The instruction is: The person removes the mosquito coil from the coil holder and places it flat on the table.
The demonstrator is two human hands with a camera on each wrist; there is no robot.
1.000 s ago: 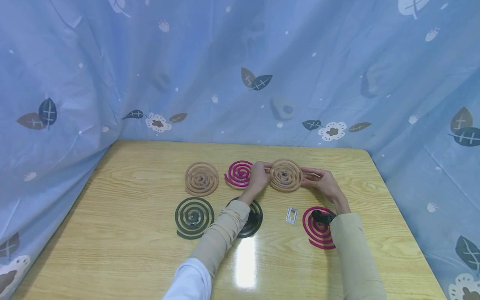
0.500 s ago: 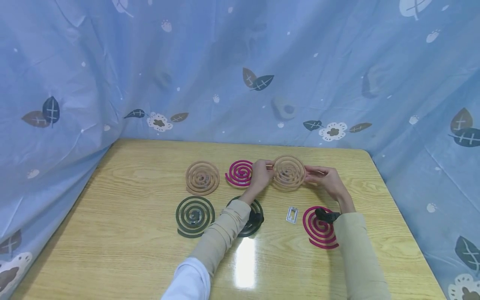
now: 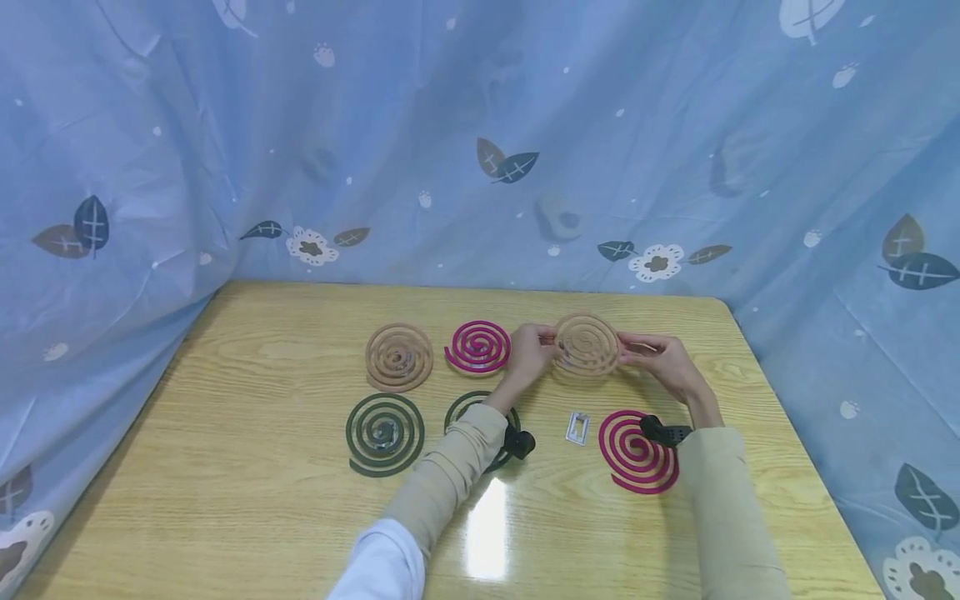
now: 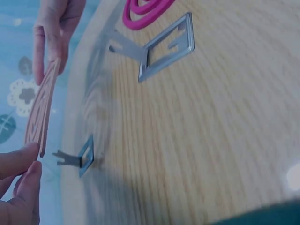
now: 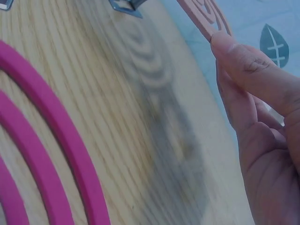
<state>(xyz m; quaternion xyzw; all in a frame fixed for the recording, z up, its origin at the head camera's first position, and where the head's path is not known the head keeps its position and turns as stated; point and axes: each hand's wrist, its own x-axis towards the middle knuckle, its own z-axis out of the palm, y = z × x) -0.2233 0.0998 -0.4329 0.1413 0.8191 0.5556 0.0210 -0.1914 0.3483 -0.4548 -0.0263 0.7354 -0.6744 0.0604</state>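
Observation:
A tan mosquito coil (image 3: 587, 342) is held raised above the table's back right part. At its left edge my left hand (image 3: 528, 357) pinches it between thumb and fingers. My right hand (image 3: 672, 367) pinches the opposite edge, with the thumb (image 5: 225, 44) on the coil's face in the right wrist view. The left wrist view shows the coil (image 4: 43, 105) edge-on, apart from a small metal coil stand (image 4: 86, 157) with an upright forked tab. Another metal stand (image 3: 577, 427), its tab bent up, sits nearer the front.
A pink coil (image 3: 637, 450) lies under the right wrist camera. Farther left are another tan coil (image 3: 400, 357), a pink coil (image 3: 477, 344) and a dark green coil (image 3: 385, 435). My left forearm partly covers a second green coil (image 3: 459, 404). A blue patterned curtain (image 3: 420, 167) borders the table.
Both hands have shifted a little to the right with the tan coil between them. The coil's tilt has changed slightly. The other coils and the front stand stay in place.

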